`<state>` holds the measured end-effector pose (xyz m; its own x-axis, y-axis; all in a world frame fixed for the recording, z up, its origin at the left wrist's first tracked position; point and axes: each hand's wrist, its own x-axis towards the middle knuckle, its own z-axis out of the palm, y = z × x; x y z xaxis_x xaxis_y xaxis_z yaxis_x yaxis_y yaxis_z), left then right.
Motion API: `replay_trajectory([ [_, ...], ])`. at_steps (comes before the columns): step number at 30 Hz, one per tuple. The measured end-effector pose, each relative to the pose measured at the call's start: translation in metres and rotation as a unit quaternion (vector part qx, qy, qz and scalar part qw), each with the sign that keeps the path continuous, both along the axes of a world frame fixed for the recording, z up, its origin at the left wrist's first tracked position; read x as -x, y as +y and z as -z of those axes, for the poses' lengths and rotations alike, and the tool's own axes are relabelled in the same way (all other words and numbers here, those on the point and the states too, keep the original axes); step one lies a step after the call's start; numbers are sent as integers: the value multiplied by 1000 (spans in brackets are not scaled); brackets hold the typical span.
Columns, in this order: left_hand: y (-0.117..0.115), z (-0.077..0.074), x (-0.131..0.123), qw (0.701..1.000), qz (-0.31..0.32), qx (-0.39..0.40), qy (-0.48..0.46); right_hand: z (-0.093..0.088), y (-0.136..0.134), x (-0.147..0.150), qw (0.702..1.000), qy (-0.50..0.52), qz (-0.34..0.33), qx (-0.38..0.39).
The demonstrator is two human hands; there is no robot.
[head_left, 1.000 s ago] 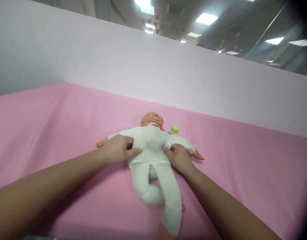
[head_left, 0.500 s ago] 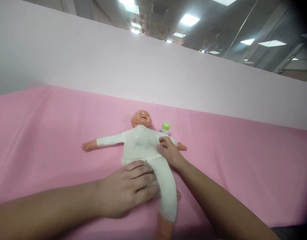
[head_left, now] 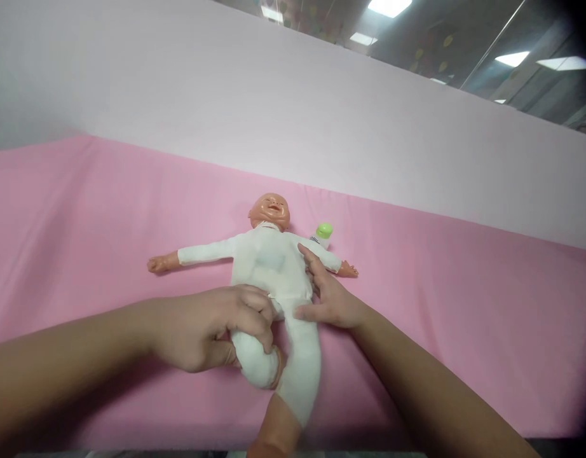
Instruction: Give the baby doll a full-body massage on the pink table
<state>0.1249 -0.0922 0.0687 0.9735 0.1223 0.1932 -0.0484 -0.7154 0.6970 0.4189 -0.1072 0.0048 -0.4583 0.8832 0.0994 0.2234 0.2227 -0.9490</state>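
A baby doll (head_left: 269, 261) in a white suit lies face up on a pink cover, its arms spread wide. My left hand (head_left: 221, 324) is closed around the doll's bent leg (head_left: 257, 359), on the left side, with the fingers over the top and the thumb underneath. The other doll leg (head_left: 305, 362) stretches toward me, its bare foot end near the bottom of the view. My right hand (head_left: 331, 292) rests at the side of the doll's waist, thumb and fingers apart, touching the white cloth.
Beside the doll's shoulder stands a small clear bottle with a green cap (head_left: 324, 230). The pink cover (head_left: 440, 305) reaches back to a pale wall (head_left: 321, 127). Above the wall is glass reflecting ceiling lights. The cover's front edge shows at the bottom.
My left hand has shifted its hold, and the doll's left-side leg now shows bent in it. My right hand has spread its fingers along the waist. The view has tilted down.
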Motion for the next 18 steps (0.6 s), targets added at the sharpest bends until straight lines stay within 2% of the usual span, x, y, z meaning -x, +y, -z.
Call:
replay_trajectory([
  [5,12,4,2,994,29,103,22,-3,1,-5,997,-69,0,-35],
  [9,11,3,-5,992,54,114,17,-6,3,-6,989,-126,4,-79],
  [13,5,6,-7,997,23,72,0,-2,-2,2,968,-211,36,-129],
  [18,15,18,1,995,-65,-48,-52,3,-20,19,949,-273,85,-130],
])
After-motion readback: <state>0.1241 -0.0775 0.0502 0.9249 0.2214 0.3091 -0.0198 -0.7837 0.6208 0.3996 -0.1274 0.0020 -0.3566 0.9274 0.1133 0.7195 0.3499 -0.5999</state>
